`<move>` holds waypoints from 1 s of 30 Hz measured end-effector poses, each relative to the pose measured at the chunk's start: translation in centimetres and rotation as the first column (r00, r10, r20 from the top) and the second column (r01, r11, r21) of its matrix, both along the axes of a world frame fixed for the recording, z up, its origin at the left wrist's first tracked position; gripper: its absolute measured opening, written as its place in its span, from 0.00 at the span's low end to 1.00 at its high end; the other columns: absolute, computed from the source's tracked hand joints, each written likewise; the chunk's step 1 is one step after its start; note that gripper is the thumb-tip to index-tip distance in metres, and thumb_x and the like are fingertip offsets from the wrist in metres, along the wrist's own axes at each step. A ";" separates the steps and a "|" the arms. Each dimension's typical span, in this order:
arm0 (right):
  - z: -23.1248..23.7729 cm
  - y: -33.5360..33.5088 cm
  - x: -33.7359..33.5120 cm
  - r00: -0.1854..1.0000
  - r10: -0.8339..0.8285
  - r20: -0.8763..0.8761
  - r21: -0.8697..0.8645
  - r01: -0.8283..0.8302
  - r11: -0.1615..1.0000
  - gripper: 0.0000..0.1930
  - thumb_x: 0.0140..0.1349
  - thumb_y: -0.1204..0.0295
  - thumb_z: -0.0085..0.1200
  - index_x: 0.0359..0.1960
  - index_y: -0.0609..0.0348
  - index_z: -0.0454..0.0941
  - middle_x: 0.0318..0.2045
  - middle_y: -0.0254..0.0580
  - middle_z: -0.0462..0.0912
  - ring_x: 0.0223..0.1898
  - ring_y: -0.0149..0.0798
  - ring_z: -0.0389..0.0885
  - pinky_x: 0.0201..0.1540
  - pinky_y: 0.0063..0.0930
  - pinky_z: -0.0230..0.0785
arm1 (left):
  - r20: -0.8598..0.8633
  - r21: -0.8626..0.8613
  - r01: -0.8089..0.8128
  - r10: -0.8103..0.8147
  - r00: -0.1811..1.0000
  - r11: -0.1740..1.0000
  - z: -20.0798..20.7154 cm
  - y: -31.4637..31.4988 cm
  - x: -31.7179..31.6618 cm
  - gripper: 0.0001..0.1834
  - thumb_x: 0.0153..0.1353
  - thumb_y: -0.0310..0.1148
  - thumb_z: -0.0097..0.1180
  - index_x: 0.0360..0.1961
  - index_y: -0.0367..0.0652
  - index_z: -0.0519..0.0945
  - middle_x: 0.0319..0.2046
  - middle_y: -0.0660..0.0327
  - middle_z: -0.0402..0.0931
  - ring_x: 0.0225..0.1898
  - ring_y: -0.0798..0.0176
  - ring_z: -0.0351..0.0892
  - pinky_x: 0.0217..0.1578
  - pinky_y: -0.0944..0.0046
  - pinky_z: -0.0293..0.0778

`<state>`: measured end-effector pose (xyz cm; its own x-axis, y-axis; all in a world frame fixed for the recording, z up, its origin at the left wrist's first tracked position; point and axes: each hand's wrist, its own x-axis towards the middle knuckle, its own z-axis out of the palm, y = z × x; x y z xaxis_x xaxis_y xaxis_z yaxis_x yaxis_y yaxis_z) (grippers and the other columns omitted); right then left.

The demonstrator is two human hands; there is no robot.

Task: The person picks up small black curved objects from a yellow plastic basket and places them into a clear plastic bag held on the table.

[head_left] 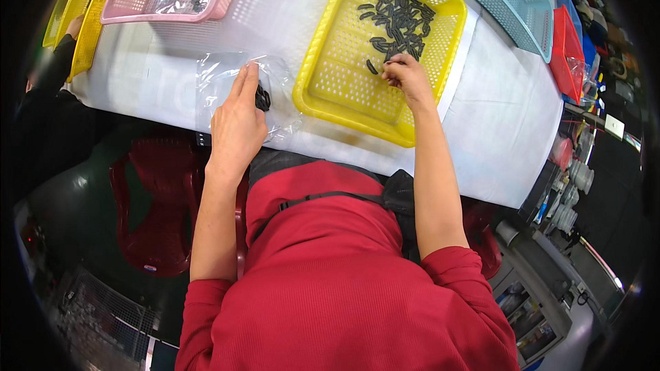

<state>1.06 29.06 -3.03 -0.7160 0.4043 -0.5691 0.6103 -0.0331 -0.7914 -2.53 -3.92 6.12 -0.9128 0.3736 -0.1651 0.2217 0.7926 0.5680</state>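
Note:
My left hand [237, 124] rests on a clear plastic bag [212, 86] at the table's near side, its fingers stretched out together. A small cluster of black pieces [262, 98] shows just right of those fingers, in or under the film; I cannot tell which. Over the right part of a yellow perforated basket [317, 89], my right hand [407, 79] has its fingertips pinched together. What they hold, if anything, is hidden. Many small, curved black pieces [395, 17] lie heaped toward the basket's far side, and a single one [372, 66] lies beside my right fingertips.
A pink basket [161, 16] with bagged contents stands at the far left, near yellow baskets [86, 48] touched by another person's hand [74, 26]. Light blue [512, 10] and red [567, 55] baskets line the right edge. A dark red chair [161, 192] stands below the table.

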 end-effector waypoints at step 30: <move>4.7 -6.0 -6.1 0.862 0.507 0.025 0.695 -0.379 0.611 0.11 0.53 0.70 0.60 0.38 0.58 0.81 0.35 0.43 0.83 0.36 0.42 0.82 0.41 0.31 0.73 | 0.019 -0.002 -0.016 0.016 1.000 1.000 0.7 -0.3 0.2 0.37 0.47 0.15 0.44 0.64 0.41 0.63 0.61 0.47 0.64 0.51 0.43 0.74 0.46 0.54 0.73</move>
<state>-5.06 23.07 1.65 -0.9621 0.2304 -0.1458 0.2719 0.7708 -0.5762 -2.30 -4.19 6.77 -0.9154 0.3585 -0.1831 0.1982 0.7973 0.5702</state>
